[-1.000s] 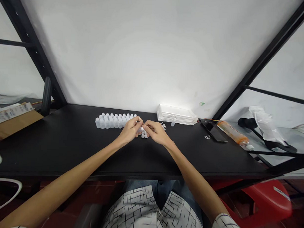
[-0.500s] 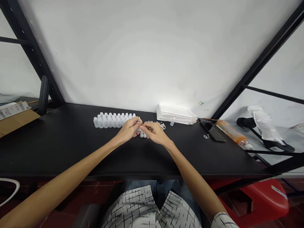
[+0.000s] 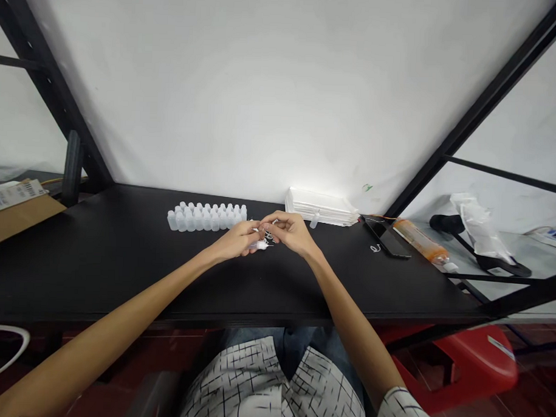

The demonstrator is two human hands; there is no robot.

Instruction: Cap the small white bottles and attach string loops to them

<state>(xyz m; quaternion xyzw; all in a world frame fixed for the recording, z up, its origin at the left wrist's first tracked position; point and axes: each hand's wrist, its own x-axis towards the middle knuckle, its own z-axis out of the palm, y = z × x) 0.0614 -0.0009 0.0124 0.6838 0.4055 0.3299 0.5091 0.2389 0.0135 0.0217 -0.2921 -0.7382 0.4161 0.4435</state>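
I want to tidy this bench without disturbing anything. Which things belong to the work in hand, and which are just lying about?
Likely in use:
left hand, holding a small white-tipped piece
right hand
rows of small bottles

Probably just lying about:
phone
orange bottle
cardboard box

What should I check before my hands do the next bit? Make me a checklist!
1. Left hand has a good hold on the small white thing: cannot tell; fingers cover part of it.
2. Right hand is close enough to help: ok, its fingertips are right by the left hand's.
3. Right fingertips are pinching something: cannot tell, it's too small to see.
4. Little bottles are standing in their rows: ok.
5. All the bottles are together: not ok, a lone bottle is over by the white stack.
6. Phone is away from both hands: ok.
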